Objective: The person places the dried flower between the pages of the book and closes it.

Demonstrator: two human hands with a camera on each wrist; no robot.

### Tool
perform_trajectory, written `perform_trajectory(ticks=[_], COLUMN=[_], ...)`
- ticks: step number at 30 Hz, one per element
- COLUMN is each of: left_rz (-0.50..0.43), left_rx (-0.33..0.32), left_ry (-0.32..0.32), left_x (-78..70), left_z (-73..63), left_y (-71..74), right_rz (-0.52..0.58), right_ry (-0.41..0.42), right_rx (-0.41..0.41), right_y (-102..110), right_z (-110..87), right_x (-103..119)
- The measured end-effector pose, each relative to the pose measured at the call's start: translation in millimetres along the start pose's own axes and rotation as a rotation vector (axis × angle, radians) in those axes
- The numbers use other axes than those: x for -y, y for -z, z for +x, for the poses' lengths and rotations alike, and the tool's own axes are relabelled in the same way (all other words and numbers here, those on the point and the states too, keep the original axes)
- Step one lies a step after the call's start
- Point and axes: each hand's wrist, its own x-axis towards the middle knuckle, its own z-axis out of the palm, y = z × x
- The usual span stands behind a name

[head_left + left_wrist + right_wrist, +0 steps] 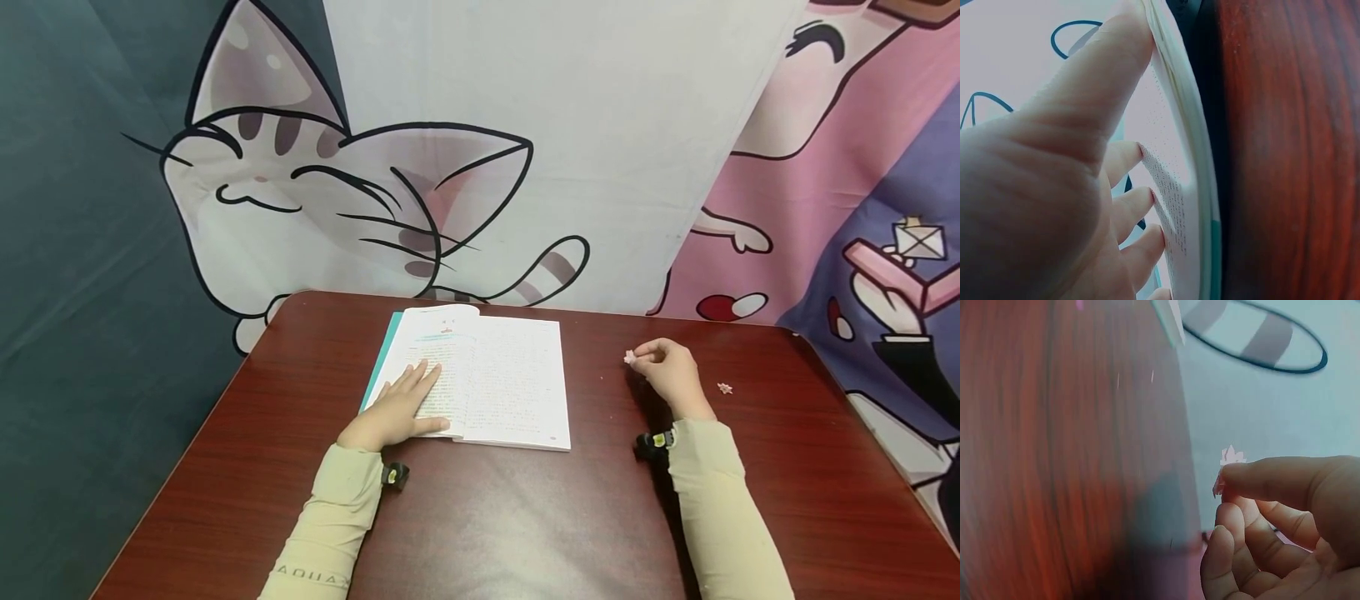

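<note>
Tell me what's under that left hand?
An open book lies under the left hand, fingers flat on its printed left page. The text beneath the palm is covered. The book rests on the table.

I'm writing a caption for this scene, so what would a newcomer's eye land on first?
Probably the big cartoon cat on the backdrop behind the dark red table. Next, the open book at the table's middle, with the left hand resting flat on its left page. Then the right hand, pinching a tiny pink flower-like piece, with a similar bit lying to its right.
</note>
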Motion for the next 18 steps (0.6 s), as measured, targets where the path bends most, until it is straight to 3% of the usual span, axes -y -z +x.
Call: perform_trajectory(ticks=[7, 18], left_rz=[0.006, 0.003], left_rx=[-0.006, -0.006], left_ry=[-0.004, -0.013], left_x=[-1.0, -2.1], left_z=[-1.3, -1.7], left_y=[0.7, 1.9], right_rz=[0.019, 0.089], right_ry=[0.083, 0.139], right_rx=[-0.010, 0.033], right_y=[-18.3, -47.3], right_z=[-10.2, -20.8], right_x=[21.2, 52.7])
